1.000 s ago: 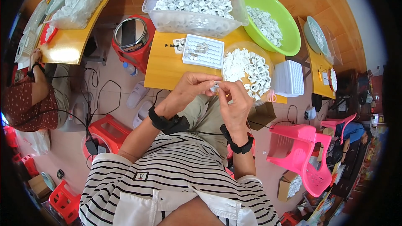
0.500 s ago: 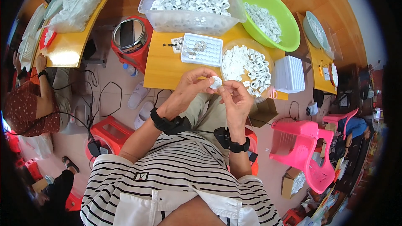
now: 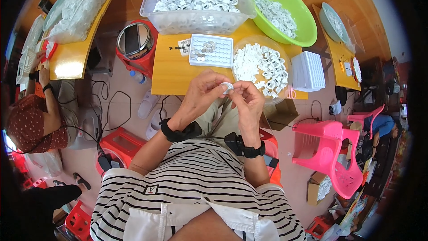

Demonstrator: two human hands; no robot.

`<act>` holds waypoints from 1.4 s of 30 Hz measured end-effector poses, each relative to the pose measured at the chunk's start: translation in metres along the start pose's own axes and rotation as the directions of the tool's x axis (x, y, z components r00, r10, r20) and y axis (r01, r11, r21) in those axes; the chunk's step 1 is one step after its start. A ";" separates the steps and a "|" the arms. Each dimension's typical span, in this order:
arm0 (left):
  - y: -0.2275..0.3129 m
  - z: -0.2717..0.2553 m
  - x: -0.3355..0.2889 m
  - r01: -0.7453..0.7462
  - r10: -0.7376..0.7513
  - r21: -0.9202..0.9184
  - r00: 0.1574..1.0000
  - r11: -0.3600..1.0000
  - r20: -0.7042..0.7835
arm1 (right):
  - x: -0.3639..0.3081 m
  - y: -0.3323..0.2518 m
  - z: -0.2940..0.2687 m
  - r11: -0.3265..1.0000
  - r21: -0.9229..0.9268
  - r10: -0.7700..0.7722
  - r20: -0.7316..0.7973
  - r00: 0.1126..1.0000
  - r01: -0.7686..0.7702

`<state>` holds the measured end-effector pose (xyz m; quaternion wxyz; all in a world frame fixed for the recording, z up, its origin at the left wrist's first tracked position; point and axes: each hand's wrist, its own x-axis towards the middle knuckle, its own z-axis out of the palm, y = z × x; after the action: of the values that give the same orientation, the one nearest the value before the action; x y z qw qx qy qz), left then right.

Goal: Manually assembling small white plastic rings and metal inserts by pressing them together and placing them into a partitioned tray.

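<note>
A small round white plastic piece [image 3: 227, 87] is pinched between my two hands, above my lap at the table's front edge. My left hand [image 3: 204, 91] grips its left side with thumb and fingers. From the right, my right hand [image 3: 248, 102] holds it between thumb and fingertips, which partly cover it. Just beyond my hands lies a white tray [image 3: 227, 58] with rows of round pockets; several small silver discs [image 3: 207, 49] rest in it. A clear round dish [image 3: 249, 40] to its right holds white caps [image 3: 246, 60] and white-and-black ring-shaped parts [image 3: 274, 69].
Behind the tray stands a clear bin [image 3: 196, 26] heaped with white parts, beside a green basin [image 3: 307, 35]. Stacked white trays [image 3: 308, 71] sit at the table's right. A red stool [image 3: 140, 64] bears a round tin and a phone. Another person [image 3: 38, 116] works at the left table.
The round white piece has turned between my fingers, from showing its flat face to a more tilted position. Both hands keep hold of it. The whole view has shifted slightly.
</note>
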<state>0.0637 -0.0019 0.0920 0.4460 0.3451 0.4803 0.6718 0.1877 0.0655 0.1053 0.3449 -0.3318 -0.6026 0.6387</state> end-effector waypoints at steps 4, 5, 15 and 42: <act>-0.003 0.001 0.000 -0.005 0.005 0.000 1.000 1.000 -0.008 | -0.002 0.000 0.000 0.998 0.027 0.050 -0.016 0.999 -0.049; -0.004 0.001 0.000 -0.020 0.020 0.015 1.000 1.000 -0.011 | -0.002 0.000 0.000 0.999 0.021 0.049 -0.018 0.999 -0.049; -0.010 0.005 0.000 -0.041 0.053 0.105 0.992 0.994 -0.111 | -0.002 0.016 0.007 0.998 0.034 -0.053 -0.074 0.996 0.055; -0.017 0.003 -0.010 -0.138 0.178 0.284 0.977 0.949 -0.119 | -0.002 0.015 0.014 0.731 -0.583 -0.454 -0.030 0.891 0.353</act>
<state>0.0746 -0.0077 0.0768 0.3028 0.3919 0.5702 0.6555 0.1766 0.0554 0.0912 0.4123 -0.3325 -0.7893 0.3106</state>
